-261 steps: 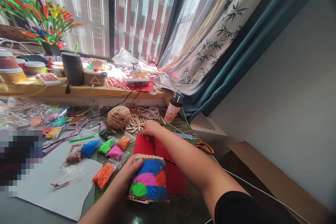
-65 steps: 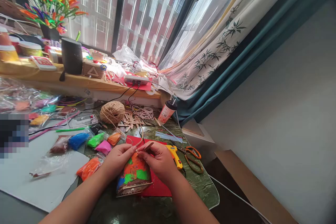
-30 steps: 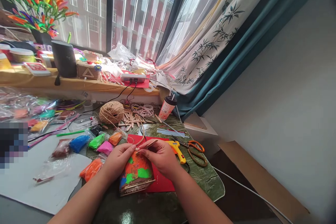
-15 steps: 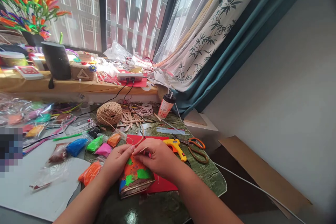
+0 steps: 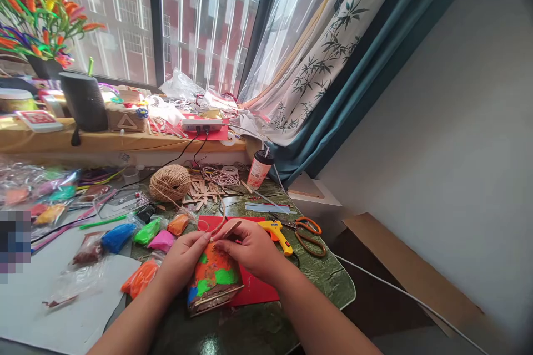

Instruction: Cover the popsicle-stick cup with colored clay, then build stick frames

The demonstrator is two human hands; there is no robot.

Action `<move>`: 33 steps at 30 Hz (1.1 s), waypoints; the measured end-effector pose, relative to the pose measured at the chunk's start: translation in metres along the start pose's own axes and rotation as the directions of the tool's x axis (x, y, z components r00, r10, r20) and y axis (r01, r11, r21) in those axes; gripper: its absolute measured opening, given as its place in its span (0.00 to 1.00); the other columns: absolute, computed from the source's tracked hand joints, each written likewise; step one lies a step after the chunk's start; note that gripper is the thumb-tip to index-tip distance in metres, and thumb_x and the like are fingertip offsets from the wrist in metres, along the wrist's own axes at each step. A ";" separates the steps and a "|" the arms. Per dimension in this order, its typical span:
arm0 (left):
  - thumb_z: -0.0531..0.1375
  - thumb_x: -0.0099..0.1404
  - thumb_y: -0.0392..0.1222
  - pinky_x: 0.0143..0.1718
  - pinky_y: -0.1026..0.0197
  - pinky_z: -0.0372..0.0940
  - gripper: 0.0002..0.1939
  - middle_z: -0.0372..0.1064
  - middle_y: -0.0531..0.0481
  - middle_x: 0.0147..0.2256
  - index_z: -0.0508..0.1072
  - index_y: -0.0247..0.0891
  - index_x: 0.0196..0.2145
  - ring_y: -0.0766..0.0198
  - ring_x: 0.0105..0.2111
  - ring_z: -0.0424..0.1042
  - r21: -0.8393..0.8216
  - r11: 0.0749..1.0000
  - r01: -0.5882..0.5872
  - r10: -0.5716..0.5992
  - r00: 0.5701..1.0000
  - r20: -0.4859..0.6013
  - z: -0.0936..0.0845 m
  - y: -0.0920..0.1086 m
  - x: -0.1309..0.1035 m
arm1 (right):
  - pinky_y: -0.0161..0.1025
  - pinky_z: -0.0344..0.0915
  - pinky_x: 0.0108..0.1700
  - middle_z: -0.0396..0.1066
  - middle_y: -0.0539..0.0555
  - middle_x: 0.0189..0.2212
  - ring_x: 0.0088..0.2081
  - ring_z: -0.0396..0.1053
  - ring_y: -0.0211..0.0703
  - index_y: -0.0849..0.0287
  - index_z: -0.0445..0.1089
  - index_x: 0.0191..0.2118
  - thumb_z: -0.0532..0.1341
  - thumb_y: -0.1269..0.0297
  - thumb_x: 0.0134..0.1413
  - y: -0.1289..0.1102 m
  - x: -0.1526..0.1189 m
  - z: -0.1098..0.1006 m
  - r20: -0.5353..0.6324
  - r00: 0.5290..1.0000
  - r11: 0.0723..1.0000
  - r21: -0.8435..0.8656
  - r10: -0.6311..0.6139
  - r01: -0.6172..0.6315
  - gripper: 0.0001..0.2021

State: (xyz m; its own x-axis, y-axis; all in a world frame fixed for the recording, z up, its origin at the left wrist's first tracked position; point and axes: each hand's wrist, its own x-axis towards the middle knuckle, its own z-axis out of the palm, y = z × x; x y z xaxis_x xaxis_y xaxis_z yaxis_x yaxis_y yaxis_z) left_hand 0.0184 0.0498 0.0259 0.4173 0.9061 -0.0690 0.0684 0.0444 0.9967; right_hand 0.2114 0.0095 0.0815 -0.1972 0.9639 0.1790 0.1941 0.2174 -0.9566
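Now a small container (image 5: 217, 262) patched in orange, green and blue sits tilted at lower middle of the frame, its upper end tucked between two hands; compared with half a second ago, the right hand (image 5: 250, 247) is drawn slightly back, baring more of a thin flat stick (image 5: 233, 227) pinched in its fingers, so the work at the container's upper edge seems paused or between strokes. The left hand (image 5: 182, 259) is closed on the container's upper left side; whether its fingertips also pinch the tan cord (image 5: 225, 211) that curves up from there cannot be told. Beneath lies a red sheet (image 5: 258, 291); just right of centre, a yellow glue gun (image 5: 280, 234), then orange-handled scissors (image 5: 320, 229); above left, a ball of twine (image 5: 170, 183)
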 end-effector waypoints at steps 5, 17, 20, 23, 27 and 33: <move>0.62 0.62 0.69 0.39 0.55 0.69 0.29 0.80 0.45 0.30 0.85 0.38 0.32 0.48 0.37 0.75 -0.002 1.000 -0.021 0.021 1.000 -0.002 0.001 0.002 -0.001 | 0.44 0.75 0.47 0.83 0.55 0.38 0.42 0.80 0.49 0.55 0.83 0.38 0.72 0.63 0.58 -0.001 0.002 0.000 0.031 1.000 0.999 -0.046 0.000 0.001 0.04; 0.62 0.62 0.69 0.38 0.56 0.68 0.29 0.80 0.45 0.31 0.84 0.37 0.30 0.49 0.37 0.75 -0.012 1.000 -0.024 0.024 1.000 0.004 0.001 0.003 -0.001 | 0.39 0.71 0.45 0.81 0.51 0.36 0.39 0.77 0.45 0.54 0.81 0.37 0.68 0.75 0.61 -0.022 0.014 -0.001 0.212 0.972 0.910 -0.375 -0.103 0.178 0.07; 0.62 0.62 0.70 0.37 0.56 0.68 0.30 0.80 0.45 0.31 0.83 0.37 0.30 0.50 0.36 0.75 -0.020 1.000 -0.013 0.013 1.000 0.011 0.002 0.002 -0.002 | 0.40 0.72 0.45 0.82 0.52 0.37 0.40 0.78 0.46 0.55 0.82 0.38 0.68 0.75 0.61 -0.017 0.013 -0.003 0.174 0.982 0.951 -0.284 -0.073 0.121 0.07; 0.62 0.62 0.70 0.36 0.57 0.68 0.30 0.79 0.45 0.30 0.83 0.36 0.30 0.51 0.34 0.74 -0.022 1.000 -0.006 0.007 1.000 0.016 0.002 0.002 -0.001 | 0.41 0.74 0.45 0.82 0.53 0.37 0.41 0.79 0.47 0.55 0.83 0.38 0.68 0.74 0.60 -0.014 0.011 -0.006 0.154 0.987 0.969 -0.229 -0.056 0.090 0.07; 0.63 0.62 0.69 0.40 0.56 0.68 0.30 0.81 0.45 0.32 0.84 0.37 0.32 0.49 0.38 0.75 -0.010 1.000 -0.015 0.015 1.000 0.015 0.001 0.002 0.000 | 0.42 0.73 0.48 0.83 0.53 0.38 0.42 0.79 0.47 0.54 0.83 0.39 0.68 0.73 0.61 -0.013 0.010 -0.004 0.167 0.976 0.949 -0.259 -0.140 0.181 0.07; 0.64 0.61 0.69 0.41 0.55 0.70 0.30 0.82 0.44 0.33 0.85 0.37 0.33 0.47 0.39 0.77 0.001 1.000 -0.019 0.019 1.000 0.003 0.000 0.001 -0.001 | 0.43 0.75 0.45 0.83 0.55 0.37 0.40 0.80 0.49 0.55 0.83 0.38 0.72 0.60 0.60 -0.004 0.007 -0.005 0.065 0.996 0.996 -0.066 -0.061 0.065 0.06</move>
State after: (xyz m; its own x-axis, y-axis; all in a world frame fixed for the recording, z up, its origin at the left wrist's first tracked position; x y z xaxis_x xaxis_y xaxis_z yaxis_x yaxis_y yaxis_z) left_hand 0.0182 0.0492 0.0267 0.4210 0.9057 -0.0503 0.0614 0.0269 0.9978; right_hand 0.2139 0.0161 0.0873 -0.2708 0.9368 0.2215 0.2438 0.2893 -0.9257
